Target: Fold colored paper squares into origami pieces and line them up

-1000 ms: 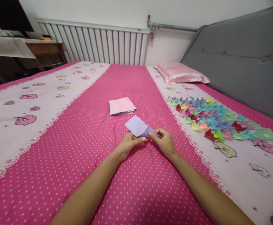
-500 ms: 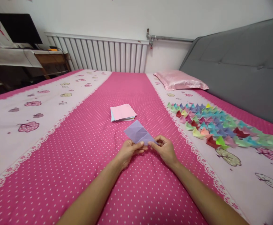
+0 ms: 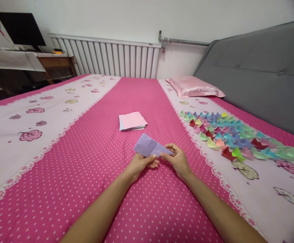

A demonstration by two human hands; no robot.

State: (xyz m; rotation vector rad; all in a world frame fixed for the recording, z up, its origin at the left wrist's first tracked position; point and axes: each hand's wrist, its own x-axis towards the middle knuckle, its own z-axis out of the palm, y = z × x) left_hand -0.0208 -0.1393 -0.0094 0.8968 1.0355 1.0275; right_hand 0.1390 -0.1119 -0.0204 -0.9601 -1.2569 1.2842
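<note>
Purple paper (image 3: 150, 147), one folded piece, held above the polka-dot bedspread (image 3: 147, 202) between two hands. Its long axis runs left to right, sloping slightly down rightward; the broad end lies left, the narrow tip points right. The left hand (image 3: 140, 166) pinches the lower edge, thumb above; the right hand (image 3: 178, 159) grips near the tip between thumb and fingers. Just beyond lies one stack of paper squares (image 3: 133, 120), pink uppermost. To the right, folded paper shapes (image 3: 235, 137) stand in rows, overlapping too closely to count; behind them rests one pillow (image 3: 195, 87).
</note>
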